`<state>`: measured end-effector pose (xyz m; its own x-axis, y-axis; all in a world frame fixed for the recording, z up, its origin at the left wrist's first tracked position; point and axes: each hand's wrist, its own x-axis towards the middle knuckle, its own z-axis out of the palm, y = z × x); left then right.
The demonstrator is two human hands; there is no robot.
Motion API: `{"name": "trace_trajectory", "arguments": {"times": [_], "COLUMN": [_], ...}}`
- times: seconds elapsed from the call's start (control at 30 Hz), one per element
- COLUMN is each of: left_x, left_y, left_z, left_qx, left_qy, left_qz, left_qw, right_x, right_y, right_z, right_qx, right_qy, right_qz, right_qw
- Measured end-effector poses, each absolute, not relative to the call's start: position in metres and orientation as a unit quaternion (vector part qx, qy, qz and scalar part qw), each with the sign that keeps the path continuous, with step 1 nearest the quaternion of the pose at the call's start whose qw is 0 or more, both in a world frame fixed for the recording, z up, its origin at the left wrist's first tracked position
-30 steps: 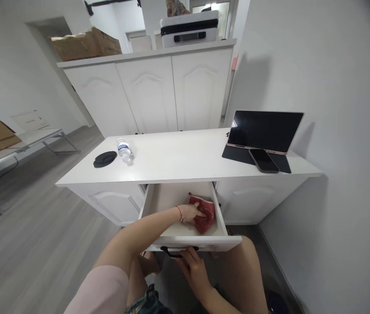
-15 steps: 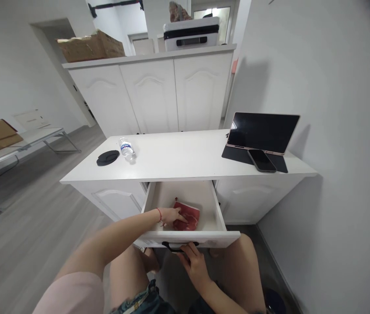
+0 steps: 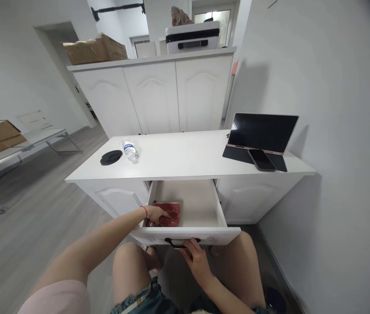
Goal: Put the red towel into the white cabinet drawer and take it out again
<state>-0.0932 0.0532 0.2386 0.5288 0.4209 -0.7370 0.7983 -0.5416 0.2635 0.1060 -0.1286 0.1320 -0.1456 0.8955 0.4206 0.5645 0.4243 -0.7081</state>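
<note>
A white drawer (image 3: 201,205) stands pulled out below the tabletop. Inside it, at the left side, lies a flat red pouch (image 3: 173,214) with a paler pattern on its lower part. My left hand (image 3: 156,214), a red string round its wrist, reaches in over the drawer's left part and grips the pouch, its fingers across the top; the thumb's exact hold is hidden. At the drawer front, my right hand (image 3: 195,257) has its fingers hooked on the black handle (image 3: 176,243).
On the white tabletop (image 3: 178,152) are a clear plastic bottle (image 3: 130,149) lying down, a black round item (image 3: 111,157), a tablet on a stand (image 3: 263,133) and a phone (image 3: 261,160). My knees are under the drawer's front. A wall rises at the right.
My left hand has moved left inside the drawer, and the red pouch has slid with it from the middle to the left side. The right hand stays on the handle.
</note>
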Motion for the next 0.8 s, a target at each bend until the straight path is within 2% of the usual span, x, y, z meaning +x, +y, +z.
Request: {"name": "trace_trajectory", "arguments": {"times": [0.13, 0.27, 0.53, 0.8], "left_x": [-0.092, -0.098, -0.137, -0.171], "left_y": [0.052, 0.045, 0.013, -0.049], "left_z": [0.249, 0.27, 0.312, 0.314], "left_qx": [0.814, 0.816, 0.784, 0.584], "left_qy": [0.393, 0.459, 0.564, 0.643], "left_qz": [-0.306, -0.21, 0.151, 0.483], "left_qw": [0.3, 0.281, 0.212, 0.111], "right_x": [0.106, 0.106, 0.105, 0.105], "right_y": [-0.129, -0.13, -0.116, -0.088], "right_z": [0.134, 0.138, 0.143, 0.155], "right_qx": [-0.504, -0.512, -0.539, -0.563], "right_qy": [-0.728, -0.736, -0.752, -0.722], "right_qz": [0.198, 0.184, 0.143, 0.198], "right_qw": [0.421, 0.402, 0.351, 0.35]}}
